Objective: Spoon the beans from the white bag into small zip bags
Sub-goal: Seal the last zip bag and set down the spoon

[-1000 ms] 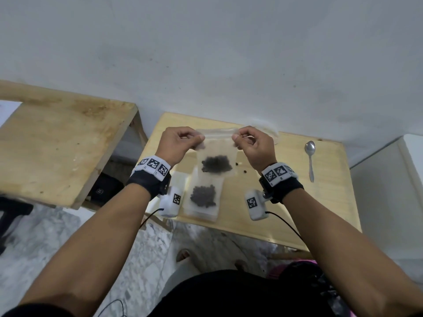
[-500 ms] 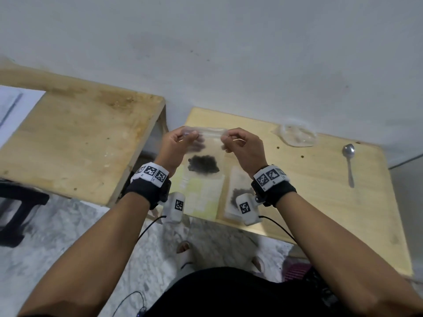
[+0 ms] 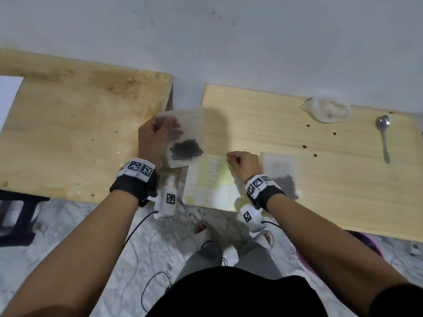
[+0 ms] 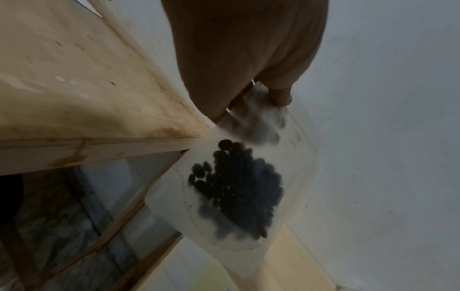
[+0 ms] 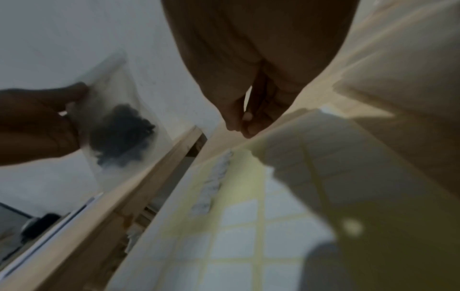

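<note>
Over the gap between left counter [image 3: 68, 133] and right counter [image 3: 332, 179], left hand [image 3: 153, 140] fingers pinch the filled zip bag [image 3: 194, 126] near its far left corner, with the beans [image 3: 186, 150] hanging at its near end. Just right, right hand [image 3: 243, 164] fingers curl at the far edge of the white bag [image 3: 206, 186]; whether they grip it is unclear.

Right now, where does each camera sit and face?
Head: on the head, facing down at two pale wooden tables; forearms, left hand, right hand, feet show.
Left wrist: along the left hand at the clear zip bag of dark beans it pinches.
Right wrist: along the curled right hand at the flat white-and-yellow printed bag.
Shared: all three show that zip bag.
</note>
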### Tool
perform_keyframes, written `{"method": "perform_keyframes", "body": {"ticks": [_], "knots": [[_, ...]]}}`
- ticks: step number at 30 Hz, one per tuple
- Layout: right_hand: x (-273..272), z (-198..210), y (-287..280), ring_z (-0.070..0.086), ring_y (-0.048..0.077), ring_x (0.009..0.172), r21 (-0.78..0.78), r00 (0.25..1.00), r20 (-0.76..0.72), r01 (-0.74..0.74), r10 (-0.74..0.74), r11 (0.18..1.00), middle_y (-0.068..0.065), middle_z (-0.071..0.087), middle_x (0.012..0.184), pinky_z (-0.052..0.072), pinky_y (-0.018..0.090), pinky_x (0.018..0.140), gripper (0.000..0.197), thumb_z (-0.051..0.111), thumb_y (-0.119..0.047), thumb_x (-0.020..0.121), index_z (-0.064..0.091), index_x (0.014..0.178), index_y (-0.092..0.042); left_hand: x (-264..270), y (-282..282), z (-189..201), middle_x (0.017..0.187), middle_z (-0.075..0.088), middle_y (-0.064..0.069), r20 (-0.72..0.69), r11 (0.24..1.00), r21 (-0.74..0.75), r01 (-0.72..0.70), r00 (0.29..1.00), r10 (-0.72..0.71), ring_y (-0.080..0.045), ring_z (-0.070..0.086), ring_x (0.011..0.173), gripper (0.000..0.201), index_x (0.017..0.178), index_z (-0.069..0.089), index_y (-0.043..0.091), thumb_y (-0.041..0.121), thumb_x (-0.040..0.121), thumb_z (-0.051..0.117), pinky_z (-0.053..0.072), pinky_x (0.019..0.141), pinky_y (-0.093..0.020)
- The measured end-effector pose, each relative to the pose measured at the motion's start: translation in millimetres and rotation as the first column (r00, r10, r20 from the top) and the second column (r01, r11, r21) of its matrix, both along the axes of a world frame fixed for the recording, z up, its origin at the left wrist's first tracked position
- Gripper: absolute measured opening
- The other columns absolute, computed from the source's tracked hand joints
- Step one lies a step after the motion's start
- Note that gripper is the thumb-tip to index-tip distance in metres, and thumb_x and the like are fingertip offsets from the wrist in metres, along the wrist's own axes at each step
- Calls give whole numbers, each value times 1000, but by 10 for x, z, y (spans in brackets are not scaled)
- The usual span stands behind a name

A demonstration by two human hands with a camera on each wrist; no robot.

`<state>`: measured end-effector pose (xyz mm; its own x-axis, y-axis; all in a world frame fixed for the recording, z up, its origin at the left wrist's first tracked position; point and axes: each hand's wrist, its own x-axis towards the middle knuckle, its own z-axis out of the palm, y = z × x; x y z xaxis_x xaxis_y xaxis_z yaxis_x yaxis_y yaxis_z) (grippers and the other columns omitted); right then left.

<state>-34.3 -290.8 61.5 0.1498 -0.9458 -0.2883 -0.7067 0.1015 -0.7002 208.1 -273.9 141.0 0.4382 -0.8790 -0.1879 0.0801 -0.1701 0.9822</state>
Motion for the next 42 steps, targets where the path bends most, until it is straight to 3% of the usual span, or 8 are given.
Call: {"method": "perform_keyframes", "body": {"ticks": [4, 13, 22, 26, 29, 33, 37, 42], "knots": [[148, -102, -33, 67, 25, 103, 10, 998, -68, 0, 0, 1000, 11, 73, 109, 51, 30, 94, 25, 58, -19, 94, 74, 112, -13, 76, -37, -40, 92, 70, -17, 9, 999, 40, -16, 1000, 16, -20, 71, 70, 24, 105, 66, -5, 17, 98, 61, 59, 67, -27], [325, -125, -56, 66, 18, 74, 15, 993, -121, -2, 4, 1000, -1, 73, 75, 57, 35, 74, 14, 64, -19, 83, 74, 74, -21, 137, -115, -122, 88, 72, -11, -7, 996, 92, 4, 1000, -3, -16, 72, 68, 26, 107, 66, -7, 17, 97, 61, 57, 64, -24], [380, -115, -80, 65, 19, 68, 53, 987, -160, 2, 7, 999, -6, 69, 68, 58, 34, 65, 17, 55, -19, 83, 68, 71, -22, 200, -112, -181, 83, 74, -5, -26, 996, 74, 46, 999, -45, -20, 73, 70, 17, 100, 69, 1, 17, 97, 62, 60, 67, -30], [339, -68, -92, 63, 22, 70, -51, 998, -66, 16, -19, 999, 4, 69, 73, 47, 26, 61, 14, 52, -14, 90, 64, 84, -10, 189, -84, -190, 82, 75, -3, -35, 996, 77, 54, 998, -51, -20, 73, 69, 13, 96, 69, 5, 16, 96, 63, 60, 67, -31], [265, 28, -130, 55, 13, 60, -59, 995, -11, 102, -103, 993, 0, 61, 70, 37, 14, 50, 9, 48, -12, 96, 53, 89, -9, 127, -98, -163, 81, 75, -2, -10, 994, 83, 66, 998, -66, -18, 73, 68, 11, 95, 71, 6, 15, 95, 64, 59, 64, -29], [165, 192, -254, 67, 21, 70, -120, 975, 122, 203, -188, 972, 6, 70, 78, 52, 29, 65, 7, 50, -17, 97, 56, 96, -13, 33, -165, -113, 88, 75, -9, 5, 990, 90, 112, 994, -113, -24, 74, 75, 15, 97, 73, 4, 18, 93, 67, 61, 70, -36], [115, 510, -407, 66, 3, 62, -212, 939, 294, 246, -178, 946, -2, 66, 69, 52, 20, 69, 8, 60, -14, 92, 67, 96, -14, -185, -216, 9, 93, 74, -14, -62, 984, 84, 155, 987, -150, -32, 74, 82, 21, 102, 71, 0, 18, 91, 69, 61, 77, -42], [15, 898, -450, 63, 17, 66, -295, 926, 376, 157, -37, 943, 10, 68, 73, 50, 23, 66, 8, 69, -23, 89, 71, 86, -16, -532, -287, 233, 96, 72, -21, -98, 976, 22, 216, 972, -213, -36, 73, 84, 21, 100, 69, -5, 15, 91, 69, 62, 78, -44]]}}
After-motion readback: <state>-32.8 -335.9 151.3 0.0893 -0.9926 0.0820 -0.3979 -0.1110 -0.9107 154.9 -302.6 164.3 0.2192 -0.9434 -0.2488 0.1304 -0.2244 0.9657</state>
